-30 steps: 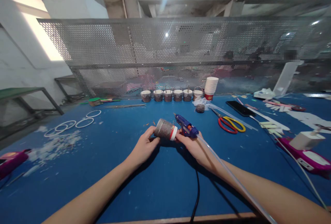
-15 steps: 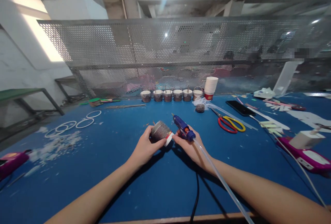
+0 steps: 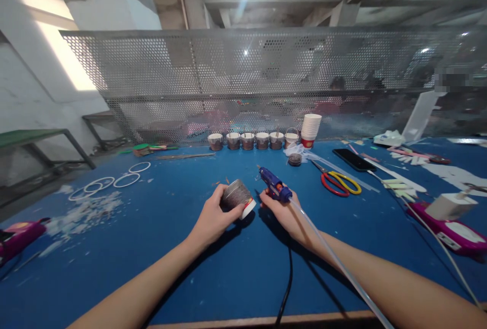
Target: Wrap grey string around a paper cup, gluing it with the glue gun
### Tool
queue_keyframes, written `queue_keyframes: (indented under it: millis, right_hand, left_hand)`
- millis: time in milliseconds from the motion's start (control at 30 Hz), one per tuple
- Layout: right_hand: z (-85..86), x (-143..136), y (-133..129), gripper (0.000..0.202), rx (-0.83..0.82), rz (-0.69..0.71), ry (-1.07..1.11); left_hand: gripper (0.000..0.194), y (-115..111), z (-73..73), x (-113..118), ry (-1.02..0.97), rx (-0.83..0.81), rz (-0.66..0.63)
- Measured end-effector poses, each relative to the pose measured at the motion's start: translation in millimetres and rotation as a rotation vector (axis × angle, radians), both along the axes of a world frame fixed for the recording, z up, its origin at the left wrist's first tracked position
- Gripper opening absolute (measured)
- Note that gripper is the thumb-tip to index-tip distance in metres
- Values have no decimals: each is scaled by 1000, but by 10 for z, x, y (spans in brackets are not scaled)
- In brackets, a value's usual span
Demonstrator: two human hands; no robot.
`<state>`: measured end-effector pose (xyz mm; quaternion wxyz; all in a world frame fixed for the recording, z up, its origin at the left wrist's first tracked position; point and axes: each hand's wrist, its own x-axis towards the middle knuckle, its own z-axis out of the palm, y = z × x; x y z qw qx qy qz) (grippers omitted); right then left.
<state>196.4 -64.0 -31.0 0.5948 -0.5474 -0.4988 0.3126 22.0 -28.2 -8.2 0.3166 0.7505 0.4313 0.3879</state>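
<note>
In my left hand (image 3: 214,216) is a paper cup (image 3: 236,193), tipped on its side. Dark greyish-brown material wraps most of it, and a white rim with a bit of red shows at the lower right. My right hand (image 3: 283,211) grips a blue hot glue gun (image 3: 273,184), its nozzle pointing up and left, apart from the cup. A long clear glue stick (image 3: 335,258) runs from the back of the gun toward me. The gun's trigger is partly hidden by my fingers.
Several wrapped cups (image 3: 247,141) line the back by a perforated metal screen (image 3: 160,80), beside stacked paper cups (image 3: 311,129). Scissors (image 3: 337,183), a phone (image 3: 353,159) and a magenta power strip (image 3: 452,230) lie right. White rings (image 3: 127,180) and scraps (image 3: 85,212) lie left.
My right hand has drawn the glue gun slightly right, away from the cup, widening the gap between them. My left hand still holds the cup in nearly the same place.
</note>
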Motion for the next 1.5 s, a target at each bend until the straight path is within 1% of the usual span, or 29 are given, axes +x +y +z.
queue_keyframes:
  millis: [133, 267, 467, 633, 800, 1000, 1100, 1233, 1333, 1400, 1500]
  right_hand:
    - [22, -33, -74, 15, 95, 78, -116]
    - [52, -50, -130, 14, 165, 150, -152]
    - [37, -48, -130, 19, 171, 191, -155]
    - [14, -56, -112, 19, 191, 159, -199]
    - [10, -54, -103, 19, 194, 147, -192]
    - [32, -28, -100, 16, 181, 100, -214]
    - [46, -21, -110, 14, 188, 90, -218]
    - [54, -39, -135, 17, 176, 136, -211]
    - [42, -55, -132, 22, 175, 181, -225]
    - [26, -53, -113, 21, 181, 162, -237]
    - [7, -27, -74, 16, 167, 94, -222]
  left_hand:
    - [28, 4, -11, -5, 30, 33, 0]
    - [29, 10, -24, -8, 60, 6, -15]
    - [27, -4, -27, 16, 92, 33, -49]
    - [25, -31, -22, 26, 122, 47, -80]
    - [26, -35, -14, 13, 110, 51, -111]
    - [29, -28, 24, -3, 74, 40, -62]
    - [28, -20, 37, -10, 56, 29, -30]
    - [25, -17, 24, -9, 49, 30, 1]
    - [24, -28, 18, -2, 54, 17, -15]
    - [25, -37, 26, -1, 52, 13, -21]
    - [26, -29, 36, -9, 33, 36, 3]
